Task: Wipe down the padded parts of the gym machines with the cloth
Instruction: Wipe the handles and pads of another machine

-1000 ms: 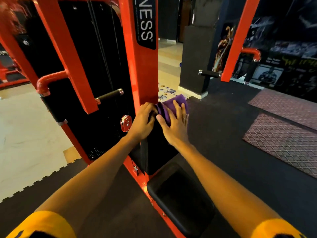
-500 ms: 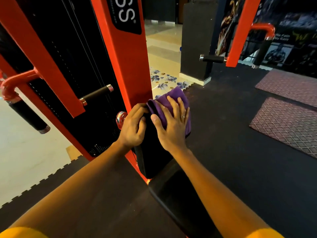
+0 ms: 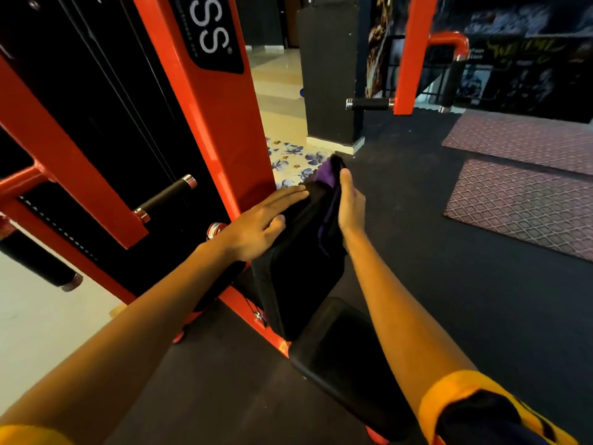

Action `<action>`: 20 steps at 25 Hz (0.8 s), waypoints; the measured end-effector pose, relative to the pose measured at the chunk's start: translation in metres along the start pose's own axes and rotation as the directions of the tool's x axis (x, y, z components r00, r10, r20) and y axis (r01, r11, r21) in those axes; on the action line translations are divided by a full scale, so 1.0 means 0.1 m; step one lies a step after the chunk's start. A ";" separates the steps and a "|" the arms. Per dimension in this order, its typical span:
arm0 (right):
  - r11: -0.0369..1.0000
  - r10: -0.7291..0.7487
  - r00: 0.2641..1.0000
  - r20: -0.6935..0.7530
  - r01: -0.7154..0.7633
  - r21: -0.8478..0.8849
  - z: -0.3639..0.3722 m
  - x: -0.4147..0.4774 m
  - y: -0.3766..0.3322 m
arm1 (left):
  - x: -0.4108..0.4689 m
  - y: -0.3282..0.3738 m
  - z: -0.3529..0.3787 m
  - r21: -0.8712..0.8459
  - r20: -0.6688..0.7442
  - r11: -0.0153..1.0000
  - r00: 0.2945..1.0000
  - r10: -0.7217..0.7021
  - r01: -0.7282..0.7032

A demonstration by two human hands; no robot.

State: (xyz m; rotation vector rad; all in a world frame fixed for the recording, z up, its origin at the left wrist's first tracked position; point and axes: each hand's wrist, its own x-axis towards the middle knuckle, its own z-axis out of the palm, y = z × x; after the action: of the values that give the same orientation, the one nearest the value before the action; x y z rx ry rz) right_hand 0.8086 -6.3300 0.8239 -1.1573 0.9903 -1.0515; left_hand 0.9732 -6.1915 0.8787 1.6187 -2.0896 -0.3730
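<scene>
Back pad (image 3: 298,271) centre, seat (image 3: 346,354) at 6. Left hand (image 3: 256,228) on pad's left, cloth (image 3: 323,176) between pad and right hand (image 3: 350,208). Frame (image 3: 205,123) at 10, mats (image 3: 519,207) at 3.

Left hand (image 3: 256,224) uncurled, flat on back pad (image 3: 298,268), right hand (image 3: 350,207) shifted cloth (image 3: 323,175) onto pad's right side, seemingly pressing

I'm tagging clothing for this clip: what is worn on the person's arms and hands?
The left hand and right hand are ungloved, forearms bare. Short yellow sleeves: the left sleeve barely shows, the right sleeve has dark markings.
</scene>
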 end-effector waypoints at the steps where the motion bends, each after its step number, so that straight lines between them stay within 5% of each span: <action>1: 0.993 0.098 0.995 -0.016 -0.097 0.061 -0.03 -0.01 0.06 | 0.03 -0.01 -0.02 -0.026 0.042 1.000 0.999 -0.001 0.002; 4: 0.968 0.230 0.970 -0.081 -0.219 0.123 0.01 -0.06 0.10 | 0.10 -0.06 -0.08 -0.051 0.144 0.998 0.989 0.035 -0.028; 8: 0.984 -0.175 0.950 -0.258 0.161 -0.074 0.37 -0.54 -0.02 | 0.22 -0.15 -0.06 -0.083 0.173 0.994 0.981 0.082 -0.068; 12: 0.891 -0.437 0.876 -0.203 0.391 -0.231 0.58 -1.14 0.36 | 0.23 -0.17 -0.02 -0.122 0.152 0.988 0.982 0.110 -0.092; 17: 0.998 -0.016 0.950 -0.313 0.034 0.052 0.32 -0.61 0.56 | 0.28 -0.28 0.02 -0.166 0.157 0.972 0.969 0.193 -0.167; 20: 0.996 0.024 0.969 -0.247 -0.001 0.094 0.35 -0.64 0.65 | 0.30 -0.31 0.03 -0.197 0.169 0.964 0.962 0.215 -0.180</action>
State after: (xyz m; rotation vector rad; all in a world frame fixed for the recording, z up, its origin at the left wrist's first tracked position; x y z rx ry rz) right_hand 0.8359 -6.2547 0.7681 -0.9574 1.1290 -1.2410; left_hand 0.9915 -6.2293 0.8666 1.2996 -2.2606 -0.6493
